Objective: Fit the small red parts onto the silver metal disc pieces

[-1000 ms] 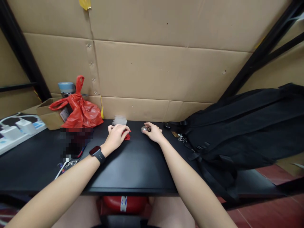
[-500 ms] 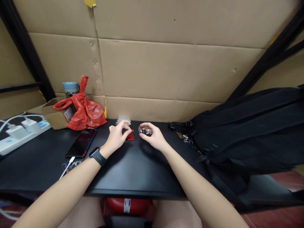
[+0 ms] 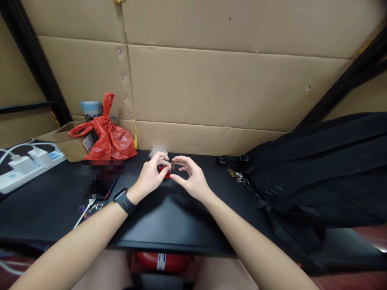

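"Cardboard, that box (image 3: 71,149) at the far left, and it stood open," I said. "Could you see what was in it?"

"Only something with a pale label (image 3: 88,142); I couldn't tell what. A knotted red bag (image 3: 113,141) slumped against it, its contents hidden, and a blue lid (image 3: 91,108) showed behind."

"And further right?"

"First a stack of clear pieces (image 3: 157,150) near the wall. Then the left hand (image 3: 148,177), its thumb and finger drawn close together at the near side of a shiny round piece (image 3: 172,166). Whether they truly pinched it, I couldn't tell. Some red cord-like stuff (image 3: 168,175) lay just behind those fingertips."

"So the gap had gone?"

"Yes. Half a second earlier the right hand had the shiny thing to itself, apart from the left. By then it was up on edge between the two, above the black table (image 3: 169,225), so I'd say the handling had become a two-handed affair."

"How did the right hand (image 3: 193,179) have it?"

"By the rim, thumb low and forefinger high, in a fairly wide curl with the other fingers loose."

"Last, the black backpack (image 3: 317,169) over on the right?"

"It lay on its side, and nothing inside it showed."
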The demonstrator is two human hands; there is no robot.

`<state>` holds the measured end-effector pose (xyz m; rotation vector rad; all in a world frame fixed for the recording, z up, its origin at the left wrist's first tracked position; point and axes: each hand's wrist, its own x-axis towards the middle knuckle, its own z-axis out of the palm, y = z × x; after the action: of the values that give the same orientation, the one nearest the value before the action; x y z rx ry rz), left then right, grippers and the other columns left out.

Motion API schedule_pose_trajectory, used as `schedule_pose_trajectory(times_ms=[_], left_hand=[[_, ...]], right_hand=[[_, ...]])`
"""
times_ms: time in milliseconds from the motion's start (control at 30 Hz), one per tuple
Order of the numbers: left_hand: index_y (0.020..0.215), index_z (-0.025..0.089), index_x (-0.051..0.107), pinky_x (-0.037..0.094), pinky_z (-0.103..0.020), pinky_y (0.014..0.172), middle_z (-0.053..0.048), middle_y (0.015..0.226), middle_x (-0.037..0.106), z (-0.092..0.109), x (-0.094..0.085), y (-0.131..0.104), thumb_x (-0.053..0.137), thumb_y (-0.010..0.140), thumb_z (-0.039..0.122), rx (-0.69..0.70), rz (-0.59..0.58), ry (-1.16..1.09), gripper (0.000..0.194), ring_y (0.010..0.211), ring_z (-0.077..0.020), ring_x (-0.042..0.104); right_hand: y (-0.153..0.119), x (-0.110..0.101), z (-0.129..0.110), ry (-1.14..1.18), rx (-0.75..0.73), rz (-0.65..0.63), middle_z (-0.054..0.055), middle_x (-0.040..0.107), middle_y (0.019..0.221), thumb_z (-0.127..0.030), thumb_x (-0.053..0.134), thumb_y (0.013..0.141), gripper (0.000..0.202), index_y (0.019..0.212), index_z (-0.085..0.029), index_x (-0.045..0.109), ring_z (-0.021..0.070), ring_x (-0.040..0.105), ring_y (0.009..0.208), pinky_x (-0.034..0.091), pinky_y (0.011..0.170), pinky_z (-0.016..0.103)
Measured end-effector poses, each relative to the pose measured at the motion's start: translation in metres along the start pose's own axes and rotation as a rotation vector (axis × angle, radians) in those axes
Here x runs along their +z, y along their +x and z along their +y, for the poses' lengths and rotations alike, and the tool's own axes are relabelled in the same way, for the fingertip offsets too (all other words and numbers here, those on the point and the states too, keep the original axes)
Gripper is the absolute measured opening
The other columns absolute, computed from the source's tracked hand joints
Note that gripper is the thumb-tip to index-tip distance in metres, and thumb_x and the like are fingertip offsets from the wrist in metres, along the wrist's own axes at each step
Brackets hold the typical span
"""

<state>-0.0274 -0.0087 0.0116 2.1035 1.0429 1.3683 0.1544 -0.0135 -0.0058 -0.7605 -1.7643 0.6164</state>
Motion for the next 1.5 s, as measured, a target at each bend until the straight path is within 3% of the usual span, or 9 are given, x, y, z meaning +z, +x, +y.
schedule_pose_trajectory(times_ms=[233, 433, 600, 800, 900, 1067, 1200, 1433, 1500], left_hand=[[0.104, 0.023, 0.050, 0.052, -0.030, 0.088, -0.004, 0.104, 0.071, -0.004, 0.000, 0.000, 0.062, 0.085, 0.021, -0.001, 0.020, -0.026, 0.023, 0.091, -0.0166, 0.072], [0.103, 0.023, 0.048, 0.051, -0.033, 0.093, -0.003, 0.092, 0.073, 0.002, 0.001, -0.001, 0.061, 0.083, 0.017, 0.031, 0.038, 0.007, 0.024, 0.100, -0.0197, 0.071], [0.102, 0.023, 0.048, 0.053, -0.031, 0.086, -0.005, 0.100, 0.073, 0.010, 0.002, -0.004, 0.057, 0.081, 0.013, 0.056, 0.062, 0.060, 0.025, 0.092, -0.0183, 0.072], [0.103, 0.023, 0.046, 0.053, -0.030, 0.083, -0.003, 0.093, 0.073, 0.012, 0.005, -0.005, 0.056, 0.082, 0.013, 0.039, 0.066, 0.038, 0.026, 0.089, -0.0179, 0.072], [0.104, 0.023, 0.046, 0.052, -0.031, 0.084, -0.005, 0.099, 0.073, 0.012, 0.005, -0.005, 0.056, 0.084, 0.014, 0.049, 0.074, 0.063, 0.024, 0.090, -0.0179, 0.072], [0.104, 0.021, 0.051, 0.044, -0.038, 0.092, -0.006, 0.105, 0.072, 0.012, 0.004, -0.007, 0.058, 0.087, 0.017, 0.171, 0.096, 0.282, 0.020, 0.094, -0.0197, 0.071], [0.100, 0.021, 0.054, 0.036, -0.040, 0.095, -0.006, 0.104, 0.073, 0.013, 0.004, -0.009, 0.056, 0.091, 0.021, 0.258, 0.100, 0.386, 0.009, 0.108, -0.0225, 0.068], [0.100, 0.021, 0.056, 0.033, -0.042, 0.096, -0.005, 0.095, 0.075, 0.016, 0.002, -0.010, 0.058, 0.093, 0.024, 0.252, 0.140, 0.444, 0.008, 0.119, -0.0259, 0.063], [0.099, 0.022, 0.056, 0.033, -0.042, 0.096, -0.005, 0.095, 0.075, 0.016, 0.001, -0.010, 0.060, 0.093, 0.025, 0.250, 0.149, 0.446, 0.007, 0.119, -0.0262, 0.063]], right_hand=[[-0.001, -0.001, -0.004, -0.019, -0.022, 0.003, 0.008, 0.065, 0.126, -0.030, 0.076, 0.080, 0.047, 0.123, -0.028, 0.057, 0.0238, 0.063, 0.116, 0.054, 0.090, 0.038], [-0.001, -0.001, -0.006, -0.003, -0.021, -0.002, 0.008, 0.065, 0.126, -0.030, 0.075, 0.080, 0.046, 0.122, -0.027, 0.057, 0.0235, 0.063, 0.116, 0.054, 0.091, 0.038], [-0.001, 0.000, -0.006, 0.015, -0.031, -0.007, 0.008, 0.065, 0.124, -0.029, 0.075, 0.080, 0.044, 0.121, -0.027, 0.058, 0.0230, 0.064, 0.113, 0.054, 0.090, 0.037], [-0.001, -0.001, -0.008, -0.001, -0.052, -0.003, 0.007, 0.066, 0.123, -0.030, 0.076, 0.080, 0.045, 0.121, -0.028, 0.058, 0.0236, 0.064, 0.114, 0.054, 0.091, 0.038], [-0.002, -0.001, -0.008, 0.032, -0.010, 0.003, 0.008, 0.066, 0.124, -0.033, 0.077, 0.079, 0.045, 0.120, -0.028, 0.058, 0.0240, 0.064, 0.114, 0.054, 0.092, 0.039], [-0.003, 0.004, -0.007, 0.280, 0.151, 0.035, 0.008, 0.067, 0.120, -0.038, 0.083, 0.071, 0.050, 0.112, -0.027, 0.055, 0.0238, 0.066, 0.113, 0.056, 0.091, 0.037], [-0.003, 0.006, -0.007, 0.413, 0.219, 0.070, 0.007, 0.067, 0.117, -0.041, 0.087, 0.065, 0.055, 0.107, -0.027, 0.054, 0.0232, 0.068, 0.110, 0.058, 0.092, 0.038], [0.001, -0.001, -0.007, 0.357, 0.255, -0.005, 0.003, 0.070, 0.096, -0.056, 0.069, 0.082, 0.035, 0.090, -0.023, 0.063, 0.0181, 0.069, 0.089, 0.060, 0.083, 0.034], [0.002, -0.004, -0.005, 0.334, 0.240, -0.034, 0.004, 0.070, 0.100, -0.058, 0.065, 0.085, 0.036, 0.091, -0.023, 0.065, 0.0177, 0.068, 0.089, 0.059, 0.081, 0.033]])
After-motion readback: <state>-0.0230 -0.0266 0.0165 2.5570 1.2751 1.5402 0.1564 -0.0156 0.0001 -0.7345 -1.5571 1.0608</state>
